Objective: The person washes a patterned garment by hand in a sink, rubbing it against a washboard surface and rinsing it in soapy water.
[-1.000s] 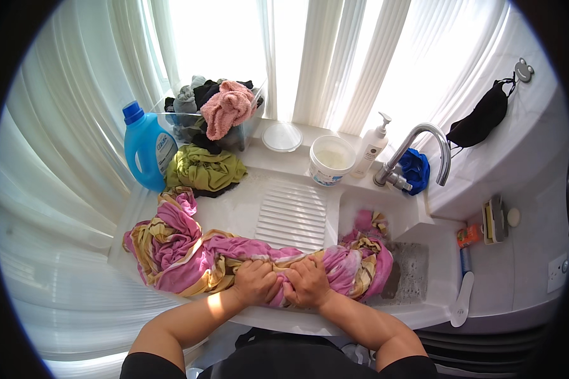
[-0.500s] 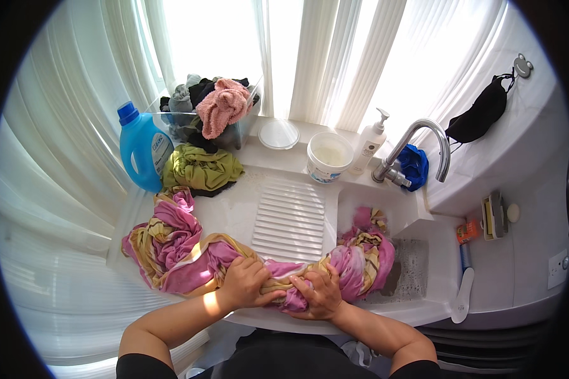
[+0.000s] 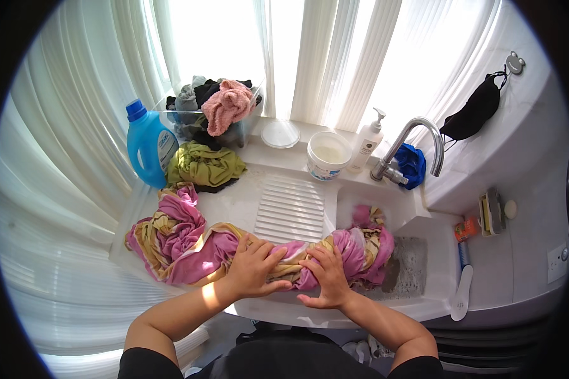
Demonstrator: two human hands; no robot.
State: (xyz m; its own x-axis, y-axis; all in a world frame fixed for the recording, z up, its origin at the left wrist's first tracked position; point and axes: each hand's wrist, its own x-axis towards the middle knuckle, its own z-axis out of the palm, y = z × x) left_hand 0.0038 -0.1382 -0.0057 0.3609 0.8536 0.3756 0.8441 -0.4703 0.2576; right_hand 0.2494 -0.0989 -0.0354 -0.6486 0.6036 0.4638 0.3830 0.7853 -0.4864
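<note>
A long pink and yellow patterned cloth [image 3: 182, 222], wet-looking and bunched, stretches across the front of the white washboard sink. Its left end is heaped on the flat side, while its right end hangs into the basin [image 3: 413, 268], where some soapy water shows. On the cloth's twisted middle rests my left hand [image 3: 253, 266], fingers spread and thumb apart. Just right of it, my right hand [image 3: 327, 276] lies against the same stretch, its fingers spread and its thumb pointing left. Neither hand wraps round the cloth. Behind them is the ribbed washboard [image 3: 291, 205].
A blue detergent bottle [image 3: 148, 148] and a green cloth [image 3: 205, 165] stand back left, by a clear bin [image 3: 253, 123] of laundry. Along the back are a round lid [image 3: 280, 134], a white tub [image 3: 328, 158], a pump bottle [image 3: 367, 144] and the tap [image 3: 437, 145]. A brush [image 3: 463, 290] lies right.
Both hands have loosened from their grip on the cloth, and their fingers are now spread over it. The view has shifted slightly.
</note>
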